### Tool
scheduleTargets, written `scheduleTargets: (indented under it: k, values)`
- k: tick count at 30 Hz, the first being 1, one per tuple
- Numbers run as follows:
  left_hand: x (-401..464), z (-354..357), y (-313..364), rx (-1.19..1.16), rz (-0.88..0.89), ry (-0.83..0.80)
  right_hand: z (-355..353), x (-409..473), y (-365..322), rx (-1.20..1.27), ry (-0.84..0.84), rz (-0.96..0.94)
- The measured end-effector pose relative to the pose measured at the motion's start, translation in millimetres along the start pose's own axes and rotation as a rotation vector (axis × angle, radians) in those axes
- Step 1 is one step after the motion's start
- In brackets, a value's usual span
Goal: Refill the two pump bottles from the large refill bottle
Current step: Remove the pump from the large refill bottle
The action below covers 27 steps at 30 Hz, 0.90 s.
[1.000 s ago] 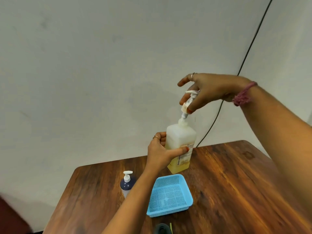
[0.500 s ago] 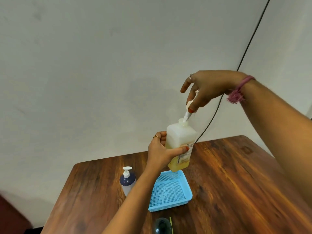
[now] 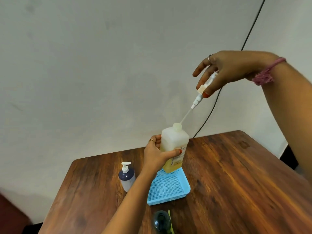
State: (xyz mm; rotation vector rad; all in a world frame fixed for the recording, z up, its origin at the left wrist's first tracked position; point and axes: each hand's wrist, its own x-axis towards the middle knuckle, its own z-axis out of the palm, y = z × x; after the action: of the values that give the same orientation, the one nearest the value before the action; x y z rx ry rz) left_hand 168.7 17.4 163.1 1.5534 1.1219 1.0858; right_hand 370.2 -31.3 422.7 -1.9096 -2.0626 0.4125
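Observation:
My left hand (image 3: 156,155) grips a tall translucent bottle (image 3: 173,142) with yellow liquid low inside, held above the far end of a blue mesh tray (image 3: 168,188). My right hand (image 3: 224,71) pinches the white pump head (image 3: 205,85) and holds it up and to the right; its thin dip tube (image 3: 185,115) slants down, its lower end at the bottle's open neck. A small pump bottle (image 3: 126,177) with a dark blue shoulder and white pump stands left of the tray. A dark green bottle top (image 3: 161,221) shows at the bottom edge.
The wooden table (image 3: 236,183) ends at a pale wall behind. A black cable (image 3: 249,31) runs down the wall to the table's back edge, behind my right hand. A dark red shape (image 3: 10,213) sits at the bottom left.
My right hand has lifted the pump head up and to the right, drawing the dip tube almost fully out of the bottle. My left hand keeps the bottle still.

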Motion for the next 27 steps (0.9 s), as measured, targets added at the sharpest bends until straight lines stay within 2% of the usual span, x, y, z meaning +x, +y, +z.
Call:
scheduleTargets:
  k: [10,19,27]
  values:
    - [-1,-2,-14,0.041,-0.023,0.036,-3,-8,14,0.107,0.031,-0.027]
    - [-2,-1,-17,0.053,-0.001,0.032,12,-4,21,0.097,0.006,-0.018]
    - [-1,-5,-23,0.082,-0.007,0.064,-1,-19,25,0.136,0.089,-0.032]
